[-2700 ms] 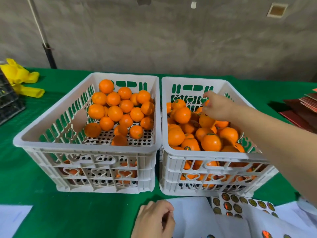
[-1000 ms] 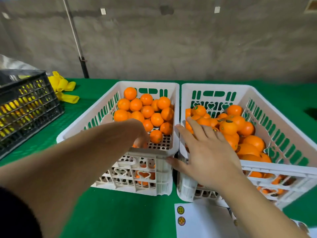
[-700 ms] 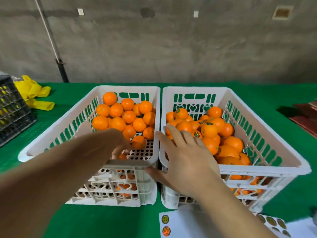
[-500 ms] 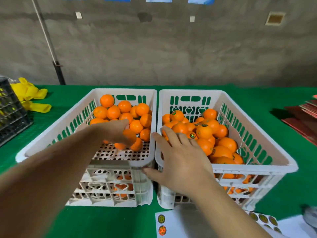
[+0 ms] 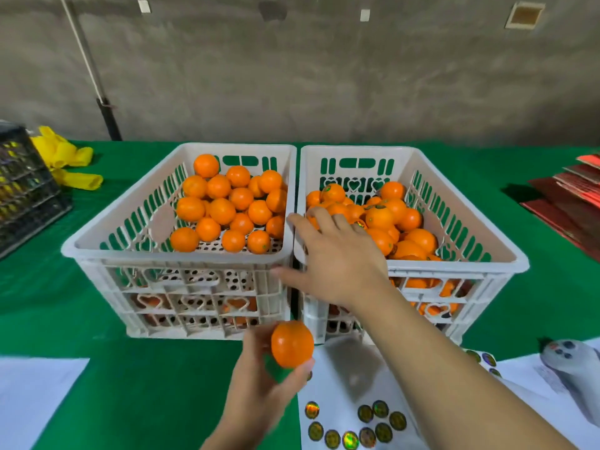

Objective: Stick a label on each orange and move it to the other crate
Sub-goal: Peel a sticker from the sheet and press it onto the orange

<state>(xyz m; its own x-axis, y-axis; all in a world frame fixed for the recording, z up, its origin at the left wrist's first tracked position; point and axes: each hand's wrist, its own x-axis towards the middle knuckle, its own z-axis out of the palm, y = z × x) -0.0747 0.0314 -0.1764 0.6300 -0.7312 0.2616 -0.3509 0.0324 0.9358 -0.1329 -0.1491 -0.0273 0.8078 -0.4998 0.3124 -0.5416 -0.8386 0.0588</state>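
Two white plastic crates stand side by side on the green cloth. The left crate (image 5: 78, 251) holds plain oranges (image 5: 222, 211); the right crate (image 5: 516, 261) holds oranges with small round labels (image 5: 378, 217). My left hand (image 5: 259, 384) holds one orange (image 5: 291, 343) in its fingertips, in front of the crates. My right hand (image 5: 337, 258) lies flat with spread fingers over the near left corner of the right crate. A white backing sheet with several round shiny labels (image 5: 350, 423) lies at the near edge, just right of my left hand.
A black crate (image 5: 22, 190) and yellow gloves (image 5: 69, 164) are at the far left. Red folded cards (image 5: 571, 196) lie at the far right. White paper (image 5: 35, 394) is at the near left, and a pale grey handheld device (image 5: 571, 358) at the near right.
My left hand has lifted one orange out of the left crate and drawn it back toward me, in front of the crates. My right hand stays on the right crate's corner.
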